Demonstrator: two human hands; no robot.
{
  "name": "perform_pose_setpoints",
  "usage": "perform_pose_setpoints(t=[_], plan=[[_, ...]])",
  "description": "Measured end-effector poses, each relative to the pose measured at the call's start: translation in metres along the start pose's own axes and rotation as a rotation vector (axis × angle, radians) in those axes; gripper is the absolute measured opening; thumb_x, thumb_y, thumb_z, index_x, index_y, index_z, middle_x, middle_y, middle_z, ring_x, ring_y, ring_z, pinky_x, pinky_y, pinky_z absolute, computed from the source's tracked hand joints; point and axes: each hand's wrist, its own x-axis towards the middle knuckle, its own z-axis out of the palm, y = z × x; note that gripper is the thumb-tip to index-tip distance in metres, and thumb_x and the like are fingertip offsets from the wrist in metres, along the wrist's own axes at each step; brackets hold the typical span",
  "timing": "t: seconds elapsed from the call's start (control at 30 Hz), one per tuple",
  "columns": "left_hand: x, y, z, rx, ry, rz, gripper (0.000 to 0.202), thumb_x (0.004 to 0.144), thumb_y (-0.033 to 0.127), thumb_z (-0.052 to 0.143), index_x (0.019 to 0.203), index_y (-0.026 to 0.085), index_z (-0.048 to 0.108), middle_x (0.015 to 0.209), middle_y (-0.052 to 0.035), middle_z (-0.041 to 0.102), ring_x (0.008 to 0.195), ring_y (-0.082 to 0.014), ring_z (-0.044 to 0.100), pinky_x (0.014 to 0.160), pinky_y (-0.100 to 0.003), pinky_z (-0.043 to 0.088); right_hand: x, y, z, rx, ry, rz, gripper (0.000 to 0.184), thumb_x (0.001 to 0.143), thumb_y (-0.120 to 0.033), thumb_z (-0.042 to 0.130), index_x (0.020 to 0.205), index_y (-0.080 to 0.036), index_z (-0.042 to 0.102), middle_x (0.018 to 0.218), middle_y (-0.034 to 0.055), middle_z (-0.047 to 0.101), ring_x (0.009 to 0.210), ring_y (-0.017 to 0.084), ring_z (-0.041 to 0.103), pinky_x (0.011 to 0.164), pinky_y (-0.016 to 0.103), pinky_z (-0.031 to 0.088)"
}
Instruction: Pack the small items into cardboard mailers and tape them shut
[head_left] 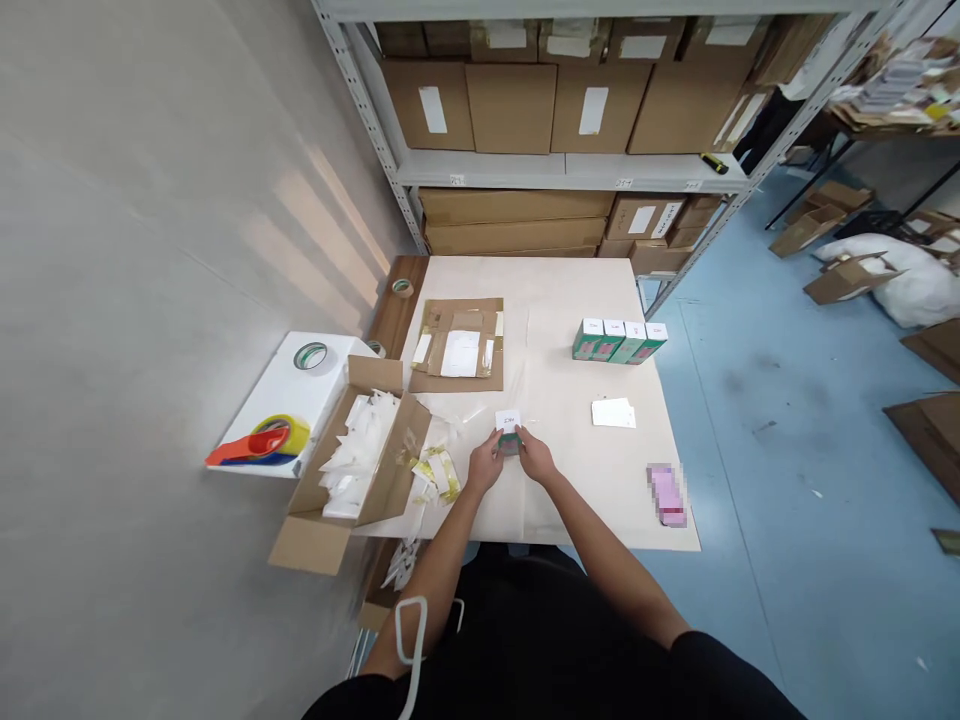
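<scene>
Near the middle of the table's front half, my left hand [486,462] and my right hand [535,456] grip a small green-and-white box [508,422] from its two sides. Its white end with dark print faces up. To the far right, a row of several similar green-and-white boxes [609,340] stands upright. Closer to me on that side are a few white cards or labels [613,413]. Left of my hands lies a crumpled clear and yellow wrapper [438,474].
An open carton [390,470] of white packets stands at the left, beside a white surface with a tape dispenser [259,446] and a tape roll [310,356]. Flat cardboard [457,383] lies on the table [570,480]. Shelving [525,172] with brown boxes rises behind. A pixelated pink item [667,496] lies front right.
</scene>
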Motion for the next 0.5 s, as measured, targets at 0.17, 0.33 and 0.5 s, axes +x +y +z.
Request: perform_pose_setpoints(t=[0.17,0.33,0.5], plan=[[-0.020,-0.031,-0.017,0.072,-0.108,-0.016,0.063,0.091,0.015,0.061,0.151,0.031,0.057,0.154,-0.0024,0.057,0.126,-0.0247,0.068,0.113,-0.043,0.052,-0.032,-0.012,0.030,-0.031,-0.059,0.044,0.076,0.087,-0.004,0.047,0.158,-0.028,0.046,0.156,0.0050,0.056,0.132,0.024,0.064,0.110,0.043,0.054],[-0.011,-0.041,-0.036,0.186,-0.129,0.059,0.047,0.095,0.022,0.062,0.142,0.028,0.066,0.143,-0.0063,0.067,0.131,-0.0268,0.064,0.116,-0.043,0.047,-0.050,-0.015,0.054,-0.037,-0.010,0.072,0.082,0.083,-0.001,0.044,0.159,-0.032,0.046,0.159,0.0003,0.053,0.136,0.022,0.062,0.109,0.040,0.055],[0.015,-0.029,-0.043,0.320,-0.208,0.227,0.069,0.084,0.027,0.079,0.150,0.024,0.058,0.167,-0.0095,0.041,0.146,-0.0326,0.048,0.119,-0.044,0.043,-0.050,-0.022,0.063,-0.053,0.071,0.135,0.079,0.085,0.001,0.043,0.157,-0.029,0.048,0.158,0.0016,0.053,0.141,0.021,0.057,0.115,0.041,0.050]])
